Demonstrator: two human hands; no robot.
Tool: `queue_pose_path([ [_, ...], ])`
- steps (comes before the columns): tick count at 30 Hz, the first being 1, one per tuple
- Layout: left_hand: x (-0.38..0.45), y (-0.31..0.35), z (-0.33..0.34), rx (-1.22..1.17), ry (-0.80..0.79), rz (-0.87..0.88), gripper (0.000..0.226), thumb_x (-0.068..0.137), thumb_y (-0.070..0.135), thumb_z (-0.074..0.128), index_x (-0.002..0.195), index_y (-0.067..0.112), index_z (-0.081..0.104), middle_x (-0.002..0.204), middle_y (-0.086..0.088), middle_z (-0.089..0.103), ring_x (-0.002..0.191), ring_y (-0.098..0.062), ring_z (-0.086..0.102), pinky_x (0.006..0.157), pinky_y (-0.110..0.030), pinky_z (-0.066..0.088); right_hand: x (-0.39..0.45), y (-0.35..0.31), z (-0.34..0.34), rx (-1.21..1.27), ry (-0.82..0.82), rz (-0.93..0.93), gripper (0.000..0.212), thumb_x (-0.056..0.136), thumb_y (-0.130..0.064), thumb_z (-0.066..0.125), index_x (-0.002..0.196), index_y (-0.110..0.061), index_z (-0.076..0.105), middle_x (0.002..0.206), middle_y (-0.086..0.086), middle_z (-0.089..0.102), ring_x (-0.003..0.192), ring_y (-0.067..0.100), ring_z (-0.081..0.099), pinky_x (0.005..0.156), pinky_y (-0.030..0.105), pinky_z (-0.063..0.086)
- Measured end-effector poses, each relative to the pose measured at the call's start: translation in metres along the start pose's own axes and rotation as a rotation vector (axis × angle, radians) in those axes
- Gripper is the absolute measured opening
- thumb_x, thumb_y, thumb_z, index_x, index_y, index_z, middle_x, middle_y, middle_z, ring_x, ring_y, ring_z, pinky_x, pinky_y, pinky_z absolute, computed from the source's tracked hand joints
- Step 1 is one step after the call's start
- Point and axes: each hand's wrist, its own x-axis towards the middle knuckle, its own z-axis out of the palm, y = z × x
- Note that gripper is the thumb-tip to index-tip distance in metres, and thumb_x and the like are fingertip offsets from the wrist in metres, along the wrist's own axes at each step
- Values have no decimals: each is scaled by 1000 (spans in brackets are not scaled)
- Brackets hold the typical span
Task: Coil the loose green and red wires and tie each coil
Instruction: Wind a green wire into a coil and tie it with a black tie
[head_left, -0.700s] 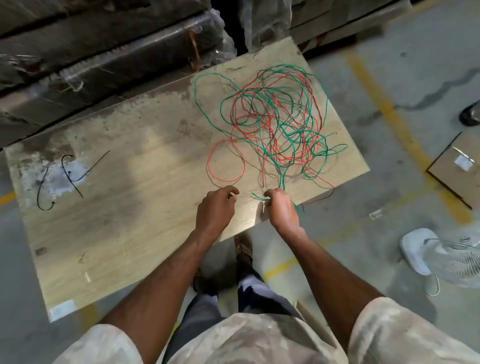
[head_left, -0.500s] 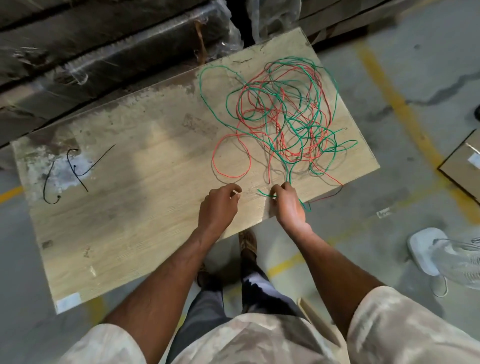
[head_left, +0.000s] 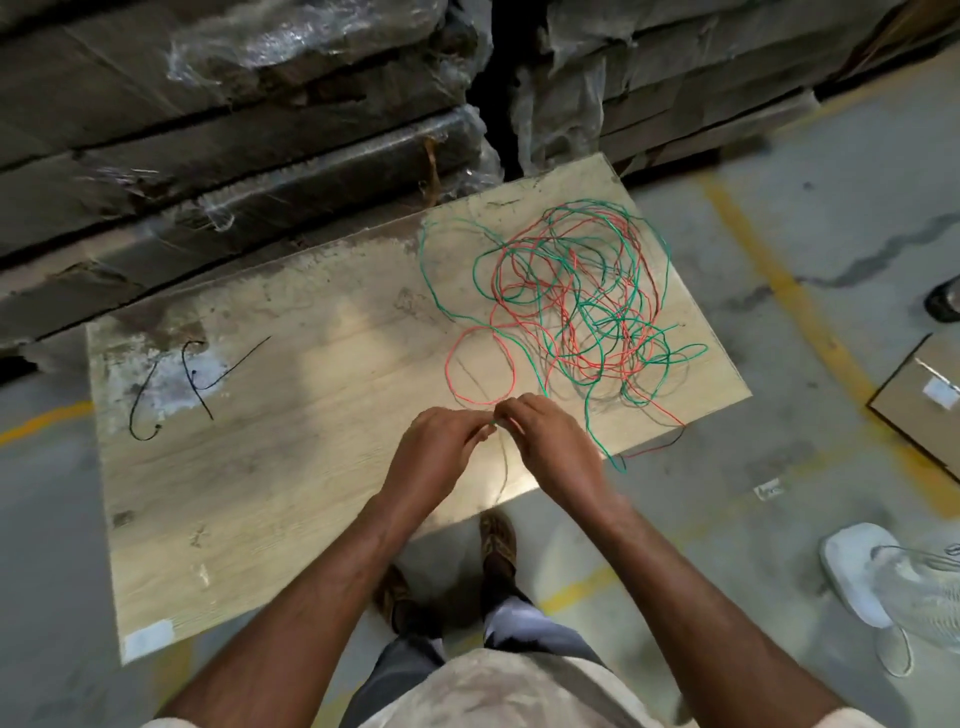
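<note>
Both forearms reach forward from the bottom of the view and converge over the near edge of the board (head_left: 270, 467), so the two hands meet knuckle to knuckle just above it. The left hand (head_left: 434, 449) is turned palm-down with its wrist slightly bent, its fingers curled in and its fingertips drawn together toward the meeting point. The right hand (head_left: 545, 441) mirrors it from the other side, fingers curled and bunched, the thumb tucked under. A short bit of green wire (head_left: 524, 260) shows between the two sets of fingertips, and both hands appear to pinch it there, though the grip is small and partly hidden by the knuckles. From the right hand a green strand runs off along the board's near right edge and ends just past it. The rest of the green wire lies in a loose tangle on the far right part of the board, interlaced with the red wire (head_left: 480, 364), one loop of which lies open just beyond the hands. Two black ties (head_left: 197, 374) lie well apart from the hands on the left end of the board. A white fan (head_left: 862, 577) stands on the floor to the right.
</note>
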Motion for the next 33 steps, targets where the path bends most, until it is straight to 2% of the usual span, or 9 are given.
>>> queue_pose_path([
  [7, -39, -31, -64, -174, 61, -253, 13, 111, 29, 56, 105, 36, 65, 83, 15, 67, 74, -11, 60, 72, -40, 53, 23, -33, -22, 39, -93, 4, 15, 105, -28, 67, 117, -22, 74, 104, 2, 73, 94, 28, 70, 78, 44, 57],
  [11, -77, -58, -95, -361, -7, -308, 23, 114, 22, 51, 113, 38, 68, 85, 12, 72, 71, -25, 59, 70, -39, 48, 36, -50, -25, 117, -49, 9, 12, 101, -37, 75, 102, -26, 77, 94, -5, 77, 83, 18, 68, 76, 39, 56],
  [14, -98, -60, -114, -582, -115, -346, 24, 115, 21, 48, 119, 32, 69, 91, 6, 79, 85, -15, 67, 91, -35, 56, 45, -79, -21, 171, -53, -46, 17, 101, -42, 74, 103, -27, 81, 91, -9, 80, 77, 10, 66, 73, 34, 53],
  [16, -105, -58, -129, -749, -125, -371, 25, 117, 26, 47, 115, 21, 71, 85, 2, 76, 93, -15, 70, 105, -40, 57, 51, -99, -15, 193, -79, -96, 17, 101, -43, 74, 104, -28, 82, 84, -14, 75, 75, 9, 66, 72, 34, 54],
  [19, -110, -53, -149, -1056, -63, -374, 32, 117, 27, 45, 115, 6, 69, 78, -5, 68, 86, -25, 70, 105, -50, 55, 62, -118, -11, 247, -66, -125, 14, 101, -38, 75, 105, -27, 83, 75, -20, 65, 71, 5, 62, 72, 33, 52],
  [23, -116, -47, -171, -1540, 58, -416, 41, 110, 24, 45, 133, -2, 67, 113, -18, 80, 115, -33, 76, 111, -41, 56, 67, -126, -3, 432, -74, -74, 13, 100, -26, 78, 110, -20, 85, 75, -14, 69, 68, 7, 65, 70, 25, 51],
  [27, -114, -51, -194, -1885, 187, -385, 43, 113, 20, 40, 148, 3, 59, 137, -7, 75, 131, -34, 70, 108, -41, 59, 62, -119, 6, 480, -126, -26, 22, 106, -26, 69, 125, -28, 81, 71, -6, 62, 57, 3, 52, 61, 19, 44],
  [31, -98, -63, -213, -1820, 353, -348, 46, 118, 22, 34, 161, 11, 44, 145, -1, 71, 141, -34, 62, 115, -53, 53, 39, -127, 9, 297, -267, -128, 34, 110, -35, 60, 143, -42, 68, 75, -13, 67, 64, -4, 55, 67, 24, 48],
  [33, -85, -69, -221, -1663, 408, -366, 52, 117, 27, 36, 169, 27, 29, 147, 4, 69, 147, -32, 57, 117, -61, 48, 25, -143, 7, 163, -393, -211, 37, 110, -46, 56, 147, -47, 62, 80, -23, 74, 69, -8, 63, 70, 23, 49],
])
